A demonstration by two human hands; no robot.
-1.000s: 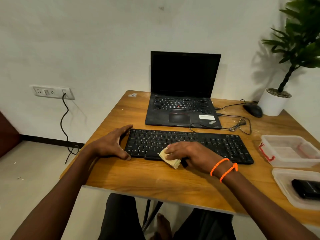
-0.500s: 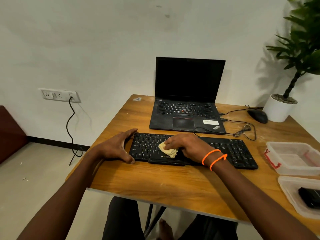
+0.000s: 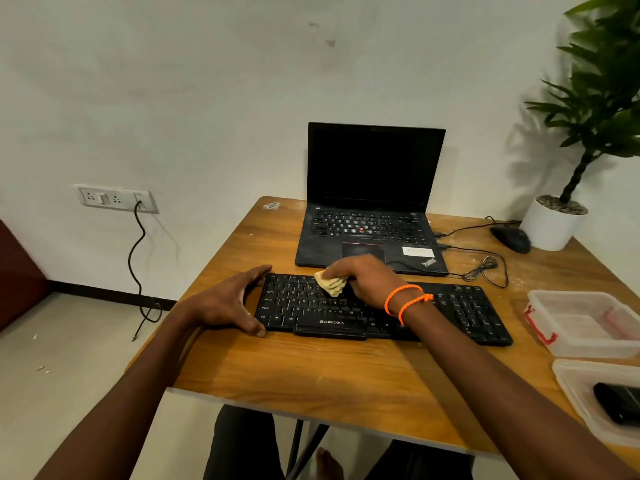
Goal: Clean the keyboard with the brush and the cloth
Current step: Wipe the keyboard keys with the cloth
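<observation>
A black Zebronics keyboard (image 3: 460,311) lies across the wooden table (image 3: 311,372), in front of the laptop. My right hand (image 3: 363,280), with orange bands at the wrist, grips a crumpled pale yellow cloth (image 3: 330,284) and presses it on the upper key rows left of centre. My left hand (image 3: 232,301) is clamped around the keyboard's left end, thumb at the front corner, fingers at the back corner. No brush is clearly visible.
An open black laptop (image 3: 370,209) stands behind the keyboard, with a mouse (image 3: 510,239) and loose cables (image 3: 485,268) to its right. A potted plant (image 3: 554,223) sits at the far right. Two clear plastic containers (image 3: 585,323) (image 3: 602,400) occupy the right edge; the nearer holds a dark object.
My right hand has slid the cloth from the keyboard's front edge up to the top key rows. My left hand has stayed on the left end. The camera has tilted slightly.
</observation>
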